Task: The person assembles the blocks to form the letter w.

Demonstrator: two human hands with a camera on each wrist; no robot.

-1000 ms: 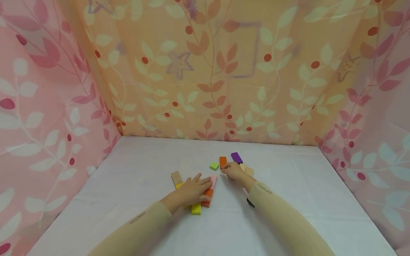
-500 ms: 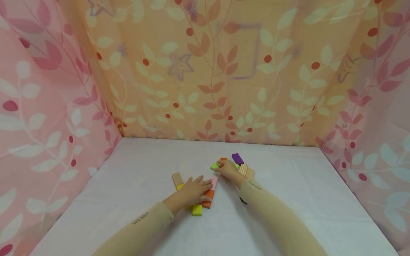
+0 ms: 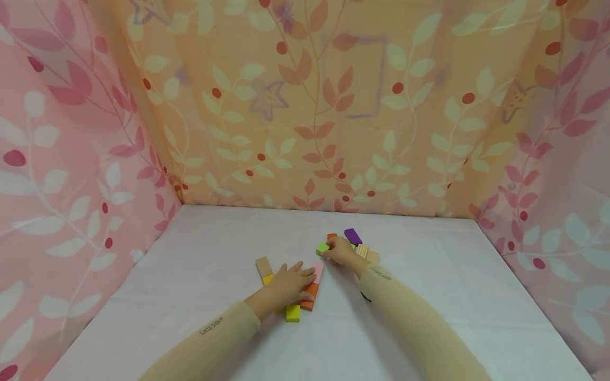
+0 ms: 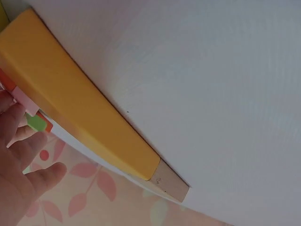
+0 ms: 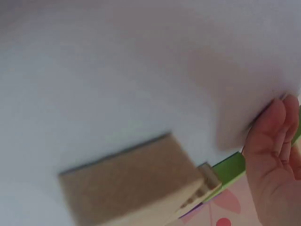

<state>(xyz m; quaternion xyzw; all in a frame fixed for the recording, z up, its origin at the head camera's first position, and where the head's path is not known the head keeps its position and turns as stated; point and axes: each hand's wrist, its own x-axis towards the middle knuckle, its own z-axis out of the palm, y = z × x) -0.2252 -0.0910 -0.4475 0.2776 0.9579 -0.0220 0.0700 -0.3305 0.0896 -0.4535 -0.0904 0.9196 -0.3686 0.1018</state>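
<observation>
My left hand (image 3: 288, 286) lies with spread fingers over a fan of coloured blocks: a yellow block (image 4: 80, 94) with a plain wooden block (image 3: 263, 266) at its far end, a lime-yellow block (image 3: 293, 313), an orange block (image 3: 311, 290) and a pink block (image 3: 317, 271). Farther back, my right hand (image 3: 341, 251) pinches a light green block (image 3: 322, 248) between thumb and fingers. The right wrist view shows this hand's curled fingers, with the held block mostly hidden behind them.
Behind the right hand are another orange block (image 3: 332, 236), a purple block (image 3: 353, 236) and a second green block (image 5: 229, 169). Plain wooden blocks (image 5: 131, 179) stand just right of it. A patterned cloth (image 3: 305, 106) rises behind the white table (image 3: 190, 243).
My right hand has moved left from beside the orange block to the light green block and gripped it, shifting it slightly. The left hand stays on the fan of blocks.
</observation>
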